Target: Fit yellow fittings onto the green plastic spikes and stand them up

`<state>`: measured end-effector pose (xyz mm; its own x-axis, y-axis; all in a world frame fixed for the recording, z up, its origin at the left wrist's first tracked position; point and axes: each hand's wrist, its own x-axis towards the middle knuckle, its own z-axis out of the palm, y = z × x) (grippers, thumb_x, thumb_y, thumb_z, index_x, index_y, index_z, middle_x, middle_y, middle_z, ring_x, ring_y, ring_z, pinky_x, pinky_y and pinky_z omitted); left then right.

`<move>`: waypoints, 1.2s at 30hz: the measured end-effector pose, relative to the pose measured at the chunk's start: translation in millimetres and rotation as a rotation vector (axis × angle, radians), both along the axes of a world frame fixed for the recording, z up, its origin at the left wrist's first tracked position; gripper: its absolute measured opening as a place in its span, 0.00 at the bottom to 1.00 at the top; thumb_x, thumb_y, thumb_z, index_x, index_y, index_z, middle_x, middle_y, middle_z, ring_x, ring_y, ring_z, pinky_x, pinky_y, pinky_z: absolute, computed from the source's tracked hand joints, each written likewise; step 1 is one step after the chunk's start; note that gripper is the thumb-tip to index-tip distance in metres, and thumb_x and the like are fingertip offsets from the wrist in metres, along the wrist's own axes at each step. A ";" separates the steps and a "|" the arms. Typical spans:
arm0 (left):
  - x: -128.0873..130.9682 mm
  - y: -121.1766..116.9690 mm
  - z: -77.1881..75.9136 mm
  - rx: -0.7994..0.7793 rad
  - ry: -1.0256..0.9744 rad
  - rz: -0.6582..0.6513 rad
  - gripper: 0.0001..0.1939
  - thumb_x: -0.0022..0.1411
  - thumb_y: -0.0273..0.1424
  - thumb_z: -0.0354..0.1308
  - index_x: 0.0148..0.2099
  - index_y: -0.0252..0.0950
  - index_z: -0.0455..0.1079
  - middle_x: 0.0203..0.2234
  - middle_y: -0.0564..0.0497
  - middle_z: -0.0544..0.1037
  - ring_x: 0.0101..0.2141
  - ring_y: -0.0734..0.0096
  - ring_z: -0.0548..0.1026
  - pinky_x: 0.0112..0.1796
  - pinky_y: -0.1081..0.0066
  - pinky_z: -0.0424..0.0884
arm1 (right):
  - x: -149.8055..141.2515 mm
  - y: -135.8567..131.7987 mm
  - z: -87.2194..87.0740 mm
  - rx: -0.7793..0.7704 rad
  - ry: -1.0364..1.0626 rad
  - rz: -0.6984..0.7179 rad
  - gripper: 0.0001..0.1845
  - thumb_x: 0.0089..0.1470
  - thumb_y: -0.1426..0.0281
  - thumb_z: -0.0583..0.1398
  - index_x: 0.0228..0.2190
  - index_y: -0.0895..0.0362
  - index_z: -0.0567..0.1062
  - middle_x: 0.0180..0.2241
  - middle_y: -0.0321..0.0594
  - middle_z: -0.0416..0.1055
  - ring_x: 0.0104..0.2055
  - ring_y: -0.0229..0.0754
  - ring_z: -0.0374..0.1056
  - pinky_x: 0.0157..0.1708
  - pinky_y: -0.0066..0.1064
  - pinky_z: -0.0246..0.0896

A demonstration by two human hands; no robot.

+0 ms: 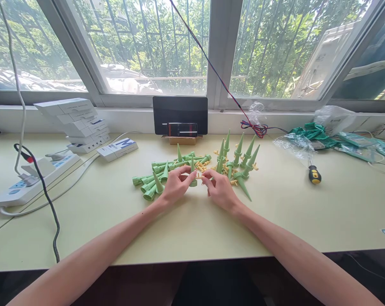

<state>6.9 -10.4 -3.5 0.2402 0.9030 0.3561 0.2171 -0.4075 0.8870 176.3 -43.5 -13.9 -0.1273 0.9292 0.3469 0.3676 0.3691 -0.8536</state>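
Observation:
Near the middle of the table my left hand [177, 183] is closed around a green plastic spike [192, 165], its point upward. My right hand [220, 188] pinches a small yellow plastic valve [200, 177], which meets the side of that spike; how deep it sits I cannot tell. Several green tubes and cones [149, 187] lie left of and behind my left hand. Loose yellow valves [202, 166] are heaped behind the hands. Beyond my right hand several spikes with yellow valves [238, 151] stand point up, and one spike [242, 187] lies with its tip toward me.
White boxes [80, 123] are stacked at the back left, near a power strip [35, 178] with cables. A phone [182, 129] leans on a black tablet [180, 111]. To the right lie a screwdriver [315, 175], clear plastic bags [296, 144] and green packaging [316, 135].

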 end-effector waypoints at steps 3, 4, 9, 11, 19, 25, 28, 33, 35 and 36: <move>-0.3 0.4 -1.0 -0.005 -0.005 -0.002 0.17 0.59 0.42 0.60 0.41 0.33 0.76 0.31 0.49 0.77 0.25 0.71 0.75 0.25 0.72 0.72 | 0.4 -0.6 0.4 -0.003 -0.005 0.001 0.15 0.62 0.58 0.52 0.33 0.55 0.70 0.29 0.37 0.71 0.21 0.35 0.63 0.24 0.27 0.60; -0.4 0.4 -1.1 -0.005 -0.007 -0.005 0.16 0.59 0.42 0.60 0.41 0.33 0.76 0.31 0.49 0.77 0.25 0.72 0.75 0.25 0.72 0.71 | 0.4 -0.8 0.5 -0.003 -0.005 0.002 0.15 0.62 0.58 0.52 0.33 0.55 0.70 0.29 0.37 0.71 0.21 0.35 0.63 0.24 0.27 0.60; -0.4 0.2 -0.6 -0.012 -0.019 -0.018 0.14 0.59 0.40 0.61 0.41 0.33 0.76 0.31 0.50 0.76 0.24 0.73 0.74 0.24 0.73 0.69 | 0.1 -0.6 0.4 -0.004 -0.007 0.003 0.15 0.62 0.58 0.52 0.32 0.55 0.69 0.27 0.36 0.69 0.21 0.35 0.62 0.23 0.27 0.58; -0.3 -0.1 -0.3 -0.015 -0.023 -0.016 0.14 0.59 0.39 0.61 0.40 0.33 0.75 0.31 0.50 0.76 0.24 0.74 0.73 0.24 0.73 0.69 | 0.0 -0.3 0.1 -0.004 -0.011 0.002 0.16 0.62 0.57 0.51 0.31 0.55 0.68 0.26 0.36 0.68 0.21 0.35 0.62 0.23 0.27 0.58; 0.4 -1.3 0.4 -0.019 -0.026 -0.015 0.15 0.59 0.41 0.61 0.38 0.33 0.74 0.31 0.49 0.76 0.26 0.72 0.75 0.26 0.72 0.71 | -0.1 0.0 0.3 -0.005 -0.021 -0.012 0.18 0.63 0.56 0.50 0.28 0.54 0.66 0.22 0.34 0.65 0.20 0.36 0.60 0.23 0.27 0.56; 0.2 -1.7 -0.2 -0.015 -0.008 -0.020 0.14 0.60 0.41 0.60 0.37 0.33 0.73 0.33 0.49 0.77 0.23 0.75 0.73 0.22 0.73 0.68 | 0.1 2.1 -2.1 -0.007 -0.048 -0.020 0.20 0.63 0.55 0.49 0.26 0.54 0.66 0.19 0.33 0.62 0.19 0.36 0.58 0.22 0.28 0.53; 0.2 -1.9 -0.5 -0.012 -0.004 -0.031 0.13 0.60 0.40 0.60 0.38 0.34 0.73 0.33 0.49 0.77 0.22 0.77 0.71 0.22 0.73 0.66 | 0.6 3.1 -3.4 -0.001 -0.071 -0.026 0.21 0.64 0.55 0.48 0.25 0.54 0.66 0.17 0.32 0.61 0.19 0.37 0.58 0.23 0.28 0.53; 0.3 -2.8 -0.5 -0.017 -0.007 -0.046 0.13 0.61 0.40 0.60 0.37 0.34 0.73 0.32 0.49 0.76 0.21 0.78 0.69 0.20 0.74 0.63 | 0.4 3.3 -3.1 0.028 -0.095 -0.049 0.24 0.64 0.55 0.48 0.23 0.55 0.67 0.19 0.34 0.63 0.21 0.36 0.59 0.25 0.28 0.51; 0.2 -3.1 -0.6 -0.018 -0.009 -0.056 0.13 0.61 0.40 0.59 0.37 0.34 0.73 0.31 0.49 0.76 0.20 0.78 0.68 0.20 0.74 0.62 | 0.1 3.0 -2.8 0.043 -0.100 -0.055 0.25 0.64 0.56 0.48 0.22 0.56 0.67 0.19 0.34 0.64 0.22 0.36 0.59 0.26 0.28 0.51; 0.1 -3.2 -0.7 -0.018 -0.010 -0.060 0.13 0.61 0.40 0.59 0.37 0.34 0.72 0.31 0.49 0.76 0.20 0.79 0.68 0.20 0.74 0.61 | 0.1 2.9 -2.7 0.047 -0.100 -0.056 0.25 0.65 0.56 0.47 0.21 0.56 0.67 0.19 0.34 0.64 0.22 0.36 0.59 0.26 0.27 0.50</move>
